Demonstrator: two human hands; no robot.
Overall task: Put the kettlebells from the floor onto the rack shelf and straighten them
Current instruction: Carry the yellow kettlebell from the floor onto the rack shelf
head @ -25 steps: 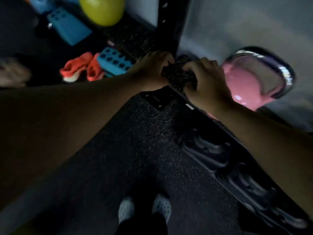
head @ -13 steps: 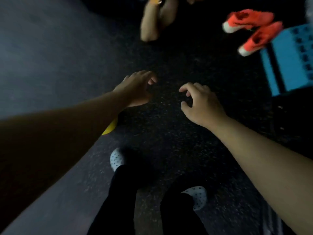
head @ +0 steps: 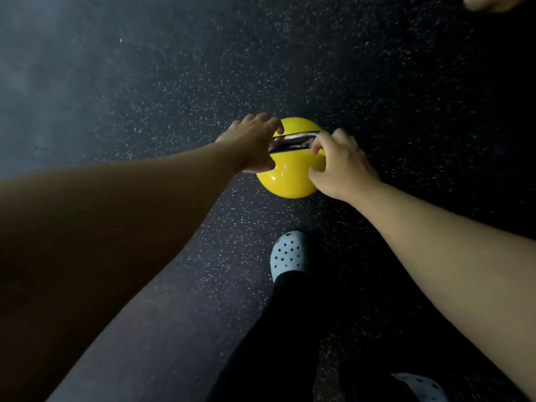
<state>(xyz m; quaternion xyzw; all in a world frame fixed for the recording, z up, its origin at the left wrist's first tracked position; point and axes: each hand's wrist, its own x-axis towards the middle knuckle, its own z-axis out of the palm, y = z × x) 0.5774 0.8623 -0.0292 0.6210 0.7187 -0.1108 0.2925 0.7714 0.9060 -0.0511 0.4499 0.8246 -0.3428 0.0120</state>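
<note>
A yellow kettlebell [head: 290, 178] with a chrome handle [head: 293, 142] stands on the dark speckled floor just ahead of my feet. My left hand [head: 252, 143] wraps the left end of the handle, fingers over the far side and thumb on the near side. Closing on the right end is my right hand [head: 342, 163], its fingertips on the handle and its thumb against the yellow body. The kettlebell rests on the floor. No rack or shelf is in view.
Black rubber flooring [head: 377, 82] with pale flecks fills the view. My light perforated clogs [head: 288, 252] [head: 417, 387] stand just behind the kettlebell. A bit of another person's limb [head: 493, 1] shows at the top right corner.
I turned away from the rack with the pink kettlebell. Both hands, open half a second ago, reached down and closed on the yellow kettlebell's handle.
</note>
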